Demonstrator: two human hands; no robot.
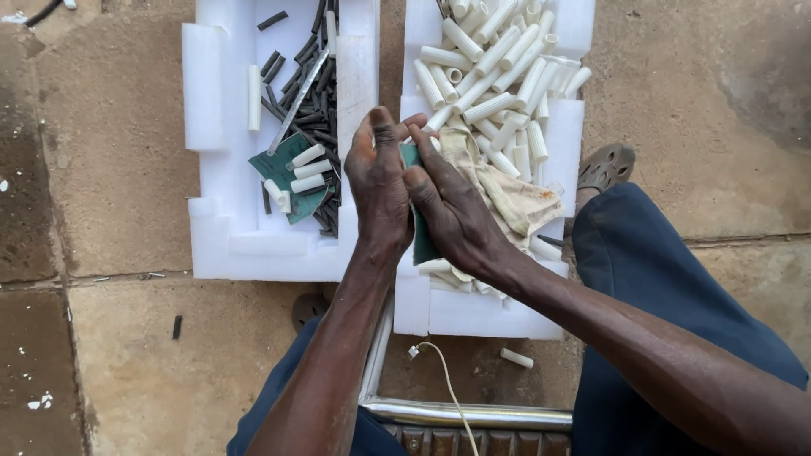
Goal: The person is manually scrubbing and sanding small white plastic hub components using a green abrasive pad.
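Two hands meet in the head view, pressed together over the gap between two white foam trays. The left hand [378,181] and right hand [452,207] are both closed in a grip on a small dark-green sheet [421,241], folded between the palms, with what looks like a white ribbed tube [437,120] poking out at the fingertips. By my judgement the step in hand is rubbing or wrapping that tube with the sheet; it calls for steady pressure from both palms. The right tray [448,312] holds a heap of white tubes and a stained cloth [515,198]; the left tray [220,245] holds black rods [317,110] and another green sheet. Both trays lie on a worn concrete floor [118,152], outdoors by its look.
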